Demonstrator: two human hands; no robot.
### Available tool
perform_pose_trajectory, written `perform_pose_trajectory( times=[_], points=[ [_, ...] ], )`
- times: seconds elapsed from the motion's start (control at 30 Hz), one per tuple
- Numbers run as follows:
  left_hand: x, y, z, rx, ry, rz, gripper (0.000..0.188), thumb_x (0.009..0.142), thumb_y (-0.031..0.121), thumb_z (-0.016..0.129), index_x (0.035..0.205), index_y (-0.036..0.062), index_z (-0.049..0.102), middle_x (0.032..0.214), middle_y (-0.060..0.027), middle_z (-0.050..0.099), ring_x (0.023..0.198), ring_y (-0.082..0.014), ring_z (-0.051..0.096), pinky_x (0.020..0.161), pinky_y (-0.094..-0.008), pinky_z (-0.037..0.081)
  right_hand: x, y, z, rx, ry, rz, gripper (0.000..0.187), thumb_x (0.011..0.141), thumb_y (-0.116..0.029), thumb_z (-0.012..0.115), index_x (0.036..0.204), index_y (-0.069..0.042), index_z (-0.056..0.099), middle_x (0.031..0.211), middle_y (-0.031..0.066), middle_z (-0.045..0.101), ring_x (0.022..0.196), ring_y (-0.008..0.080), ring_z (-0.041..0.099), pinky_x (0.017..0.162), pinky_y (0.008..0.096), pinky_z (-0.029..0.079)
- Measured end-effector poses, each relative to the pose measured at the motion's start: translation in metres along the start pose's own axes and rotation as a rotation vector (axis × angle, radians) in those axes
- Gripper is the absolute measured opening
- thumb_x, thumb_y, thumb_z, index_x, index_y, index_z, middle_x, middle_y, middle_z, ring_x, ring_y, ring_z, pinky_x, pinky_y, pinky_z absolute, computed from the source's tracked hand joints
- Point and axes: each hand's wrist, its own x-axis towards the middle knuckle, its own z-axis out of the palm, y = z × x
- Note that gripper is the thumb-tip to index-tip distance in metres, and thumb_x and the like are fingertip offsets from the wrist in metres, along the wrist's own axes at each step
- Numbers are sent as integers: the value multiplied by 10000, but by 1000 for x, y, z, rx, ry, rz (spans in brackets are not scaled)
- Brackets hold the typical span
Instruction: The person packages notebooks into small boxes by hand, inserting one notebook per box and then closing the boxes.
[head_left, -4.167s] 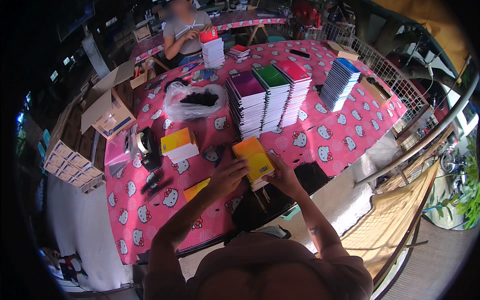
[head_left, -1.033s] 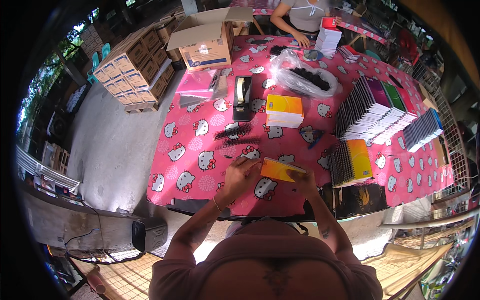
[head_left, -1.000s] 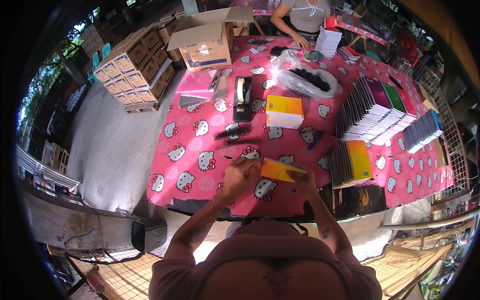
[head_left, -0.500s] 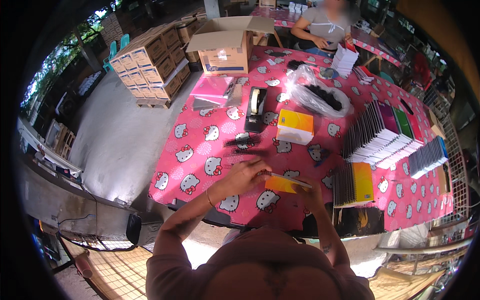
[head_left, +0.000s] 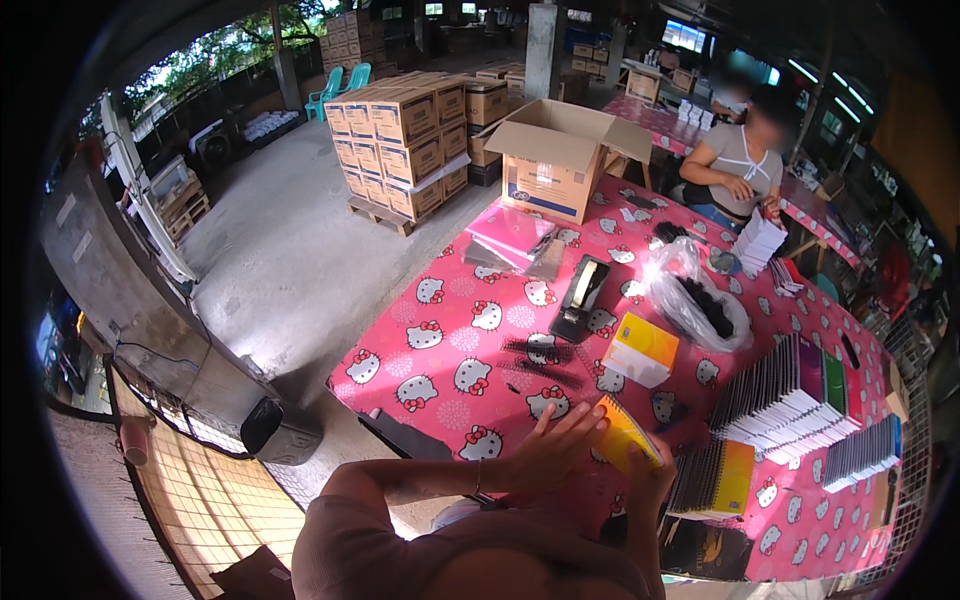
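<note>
A small yellow spiral notebook (head_left: 624,436) is tilted up at the near side of the table, with its dark coil along the upper left edge. My right hand (head_left: 650,480) grips its lower right end. My left hand (head_left: 562,446) has its fingers stretched out, the tips touching the coil edge. Beyond the hands lie several loose black spiral coils (head_left: 545,362). A stack of yellow-covered booklets (head_left: 642,348) sits behind the held notebook. Right of my right hand is a row of yellow spiral notebooks (head_left: 735,480).
A black tape dispenser (head_left: 580,300), pink plastic-wrapped covers (head_left: 512,235) and a clear bag of black coils (head_left: 700,300) lie farther back. An open carton (head_left: 545,185) stands beyond. Spiral notebooks (head_left: 775,400) are stacked right. Another person (head_left: 740,165) handles booklets across the table.
The view has swung, shifting the scene. My left fingers have gone from bent at the coil edge to stretched out along it. The notebook, held low before, now tilts with its cover showing.
</note>
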Motion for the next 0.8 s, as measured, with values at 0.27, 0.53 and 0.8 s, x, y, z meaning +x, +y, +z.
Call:
perform_pose_trajectory(
  times=[0.27,0.53,0.8],
  points=[
    [12,-9,12,53,-109,142,855,862,540,611,1480,4,360,1560,-231,326,1469,-379,287,1117,-636,257,2,-6,-5,-18,0,28,349,904,-203,722,1134,54,672,989,72,700,912,126,635,823,283,516],
    [8,-5,4,-92,-73,260,846,926,576,516,1479,-42,348,1540,-240,356,1461,-369,300,1151,-587,239,7,-3,1,-52,-43,88,314,907,-161,718,1159,22,675,973,47,707,884,97,619,796,265,516],
    [32,-4,12,140,-27,378,732,960,499,469,1456,-35,401,1516,-228,398,1433,-364,362,1146,-584,250,3,10,-2,163,3,73,302,912,-129,699,1190,-14,676,982,64,722,871,83,627,804,285,532]
  ],
)
